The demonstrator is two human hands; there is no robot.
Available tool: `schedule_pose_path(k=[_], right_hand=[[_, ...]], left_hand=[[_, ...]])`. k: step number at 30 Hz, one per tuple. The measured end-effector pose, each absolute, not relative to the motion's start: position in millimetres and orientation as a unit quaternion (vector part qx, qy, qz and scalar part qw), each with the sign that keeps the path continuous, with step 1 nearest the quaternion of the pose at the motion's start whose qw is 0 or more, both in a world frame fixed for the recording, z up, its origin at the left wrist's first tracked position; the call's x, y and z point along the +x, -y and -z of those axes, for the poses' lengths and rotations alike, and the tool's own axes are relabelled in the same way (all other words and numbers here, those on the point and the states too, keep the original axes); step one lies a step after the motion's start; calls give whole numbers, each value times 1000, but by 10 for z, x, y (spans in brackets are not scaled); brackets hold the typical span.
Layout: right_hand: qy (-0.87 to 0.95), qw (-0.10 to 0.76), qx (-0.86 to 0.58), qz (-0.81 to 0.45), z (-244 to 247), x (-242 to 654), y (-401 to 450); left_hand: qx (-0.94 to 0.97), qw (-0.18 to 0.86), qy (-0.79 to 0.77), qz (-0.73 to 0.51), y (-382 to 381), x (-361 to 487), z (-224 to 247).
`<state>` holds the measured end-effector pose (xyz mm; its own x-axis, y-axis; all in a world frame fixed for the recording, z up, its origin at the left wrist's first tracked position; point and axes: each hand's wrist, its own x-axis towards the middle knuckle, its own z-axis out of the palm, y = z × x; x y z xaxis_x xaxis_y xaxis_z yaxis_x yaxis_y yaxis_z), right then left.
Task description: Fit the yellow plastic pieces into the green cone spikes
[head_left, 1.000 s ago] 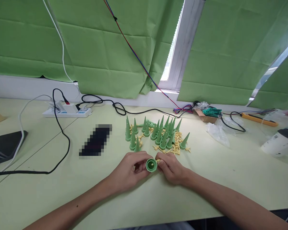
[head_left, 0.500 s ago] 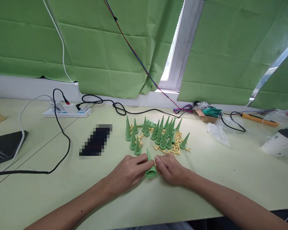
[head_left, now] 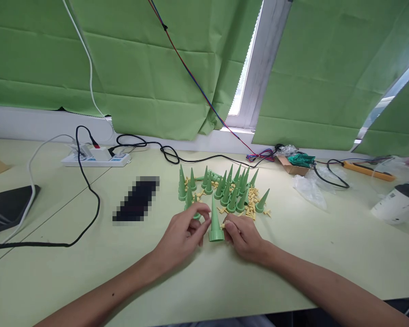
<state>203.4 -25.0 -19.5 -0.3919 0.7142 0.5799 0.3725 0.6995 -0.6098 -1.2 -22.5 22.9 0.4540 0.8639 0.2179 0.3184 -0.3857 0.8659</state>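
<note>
A green plastic cone (head_left: 215, 222) with a ringed base is in front of me, its tip pointing up and away. At its right side sticks out a small yellow plastic piece (head_left: 222, 225), pinched between the thumb and finger of my right hand (head_left: 244, 236). My left hand (head_left: 186, 231) is just left of the cone, thumb and index finger curved with a gap between them. Whether its fingertips still touch the cone I cannot tell. Behind the hands stand several more green cones (head_left: 226, 195), with a loose pile of yellow pieces (head_left: 252, 208) among them.
To the left lie a blurred-out dark object (head_left: 136, 200), a black device (head_left: 12, 204) and a white power strip (head_left: 98, 158) with cables. A small cardboard box (head_left: 291, 165), clear plastic bags (head_left: 310, 190) and a white cup (head_left: 398, 203) are on the right.
My left fingers have let go of the cone's side and drawn apart. The cone has tilted so its open base no longer faces me, and it has risen slightly with my right hand.
</note>
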Motion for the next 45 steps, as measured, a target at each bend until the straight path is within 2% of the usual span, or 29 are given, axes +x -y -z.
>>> schedule_pose_path(k=[3,7,14,25,45], right_hand=[[811,442,-336,-183,196,2031,250],[812,453,-326,-170,199,2034,239],[830,445,-308,-135,187,2033,226],[848,409,-311,-130,186,2041,232],[844,375,-317,-216,159,2061,228]], left_hand=[[692,484,-398,-358,205,5,-263],[648,598,-357,-308,165,-4,-299],[615,689,-300,-236,159,-9,-274],[638,676,-284,-233,146,-39,-249],[724,528,-356,-265,206,-6,-318]])
